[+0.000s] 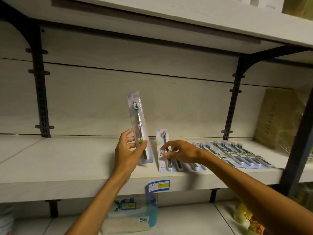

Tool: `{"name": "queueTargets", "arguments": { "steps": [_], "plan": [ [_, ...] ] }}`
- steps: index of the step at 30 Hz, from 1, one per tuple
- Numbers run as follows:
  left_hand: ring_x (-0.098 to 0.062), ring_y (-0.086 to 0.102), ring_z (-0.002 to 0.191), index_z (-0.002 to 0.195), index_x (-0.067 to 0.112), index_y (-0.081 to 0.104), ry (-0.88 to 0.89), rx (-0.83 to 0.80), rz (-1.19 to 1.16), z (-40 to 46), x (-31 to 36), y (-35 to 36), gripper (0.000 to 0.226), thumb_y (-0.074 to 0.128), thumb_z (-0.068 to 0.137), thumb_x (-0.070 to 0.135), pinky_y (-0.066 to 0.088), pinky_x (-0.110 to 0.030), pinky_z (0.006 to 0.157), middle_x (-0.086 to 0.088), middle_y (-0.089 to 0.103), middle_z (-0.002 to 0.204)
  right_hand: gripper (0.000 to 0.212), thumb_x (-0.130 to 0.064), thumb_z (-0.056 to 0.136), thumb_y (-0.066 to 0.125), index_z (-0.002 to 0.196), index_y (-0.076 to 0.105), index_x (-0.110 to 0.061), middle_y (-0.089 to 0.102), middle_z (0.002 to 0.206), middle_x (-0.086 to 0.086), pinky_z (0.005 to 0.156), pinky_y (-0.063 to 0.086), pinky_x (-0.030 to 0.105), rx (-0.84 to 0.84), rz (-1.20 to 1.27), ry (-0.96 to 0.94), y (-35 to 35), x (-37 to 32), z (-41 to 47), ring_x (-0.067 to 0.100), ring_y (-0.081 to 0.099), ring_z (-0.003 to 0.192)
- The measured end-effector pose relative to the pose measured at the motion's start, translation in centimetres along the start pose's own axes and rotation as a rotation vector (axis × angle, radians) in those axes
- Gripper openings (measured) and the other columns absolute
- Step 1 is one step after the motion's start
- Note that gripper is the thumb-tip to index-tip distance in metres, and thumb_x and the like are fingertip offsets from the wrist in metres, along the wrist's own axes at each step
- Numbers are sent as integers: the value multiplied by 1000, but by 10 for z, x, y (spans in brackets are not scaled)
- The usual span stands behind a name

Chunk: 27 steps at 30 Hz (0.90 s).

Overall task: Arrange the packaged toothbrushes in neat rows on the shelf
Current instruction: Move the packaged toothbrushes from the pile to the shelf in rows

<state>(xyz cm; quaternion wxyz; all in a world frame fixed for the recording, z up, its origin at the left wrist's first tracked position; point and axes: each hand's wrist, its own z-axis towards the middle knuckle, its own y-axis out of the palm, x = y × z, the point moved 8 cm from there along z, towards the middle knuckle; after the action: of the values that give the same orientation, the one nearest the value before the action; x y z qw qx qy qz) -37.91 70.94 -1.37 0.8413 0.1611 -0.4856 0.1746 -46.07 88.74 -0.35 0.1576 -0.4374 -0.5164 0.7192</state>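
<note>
Holding one packaged toothbrush (pixel 139 128) upright, the left hand (pixel 130 150) pinches it; the right hand (pixel 179 150), fingers spread, presses the overlapping row (pixel 220 154) beside it. Best laid parallel, edges flush.

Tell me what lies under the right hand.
The right hand rests on the leftmost pack in the row of toothbrush packs on the shelf. The hand covers that pack's middle and its neighbours' upper parts.

— What does the left hand (pixel 129 150) hold?
— A packaged toothbrush (pixel 139 126), nearly upright over the shelf (pixel 67 160).
— And the right hand (pixel 179 150)?
— Its fingers rest on the row of packs (pixel 220 154), right.
</note>
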Motion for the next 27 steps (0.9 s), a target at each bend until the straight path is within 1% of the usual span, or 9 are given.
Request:
{"name": "queueTargets", "arguments": {
  "steps": [3,6,10,13,16,18,21,24,27],
  "plan": [
    [-14,65,96,121,32,46,-6,-16,-4,-1,1,1,52,74,79,21,57,-32,77,1,65,108,34,-42,93,54,123,60,-27,63,121,6,97,44,40,-36,-135,-7,8,8,1,23,56,108],
    [-14,65,97,123,30,46,-25,-40,-4,-2,0,3,53,73,79,21,58,-34,78,-2,65,110,39,-50,91,50,122,62,-29,65,117,5,100,41,47,-14,-223,-27,12,13,3,25,54,106],
    [-18,65,99,128,24,45,-49,-85,6,-3,0,6,56,73,80,21,59,-38,78,-5,64,114,40,-50,92,49,119,66,-26,67,111,5,98,41,44,-29,-253,-56,11,11,6,22,55,103],
    [-16,65,98,129,23,45,-59,-110,6,-3,0,8,56,73,80,20,59,-33,77,-4,64,114,44,-52,90,52,123,63,-25,66,116,6,98,43,46,-9,-235,-84,5,7,6,23,56,107],
    [-14,67,96,129,24,47,-63,-130,-13,-4,2,8,56,73,80,21,59,-30,75,-2,65,110,56,-55,86,54,137,46,-35,37,147,5,107,35,48,217,-125,-123,-21,4,0,26,35,133],
    [-14,67,95,129,25,47,-65,-140,-10,-5,2,10,56,73,80,22,59,-31,74,-1,66,108,64,-57,82,58,140,39,-38,24,154,-1,109,31,46,456,35,-184,-43,3,-13,20,26,139],
    [-13,67,93,129,26,46,-47,-147,45,-7,7,15,55,72,80,23,59,-27,69,2,65,107,69,-55,78,63,140,41,-31,29,153,-4,104,28,28,713,151,-263,-54,9,-31,11,31,135],
    [-11,66,91,128,23,50,-38,-122,166,-8,6,18,55,74,79,27,58,-21,66,2,65,106,69,-51,77,65,137,45,-24,33,151,-3,99,24,10,824,157,-277,-49,22,-39,6,32,133],
    [-15,67,85,110,24,62,7,-79,380,-11,5,26,39,76,75,34,60,-34,71,5,69,96,64,-48,79,66,134,48,-21,35,147,-1,97,24,6,908,142,-267,-49,28,-43,7,35,131]
  ]
}}
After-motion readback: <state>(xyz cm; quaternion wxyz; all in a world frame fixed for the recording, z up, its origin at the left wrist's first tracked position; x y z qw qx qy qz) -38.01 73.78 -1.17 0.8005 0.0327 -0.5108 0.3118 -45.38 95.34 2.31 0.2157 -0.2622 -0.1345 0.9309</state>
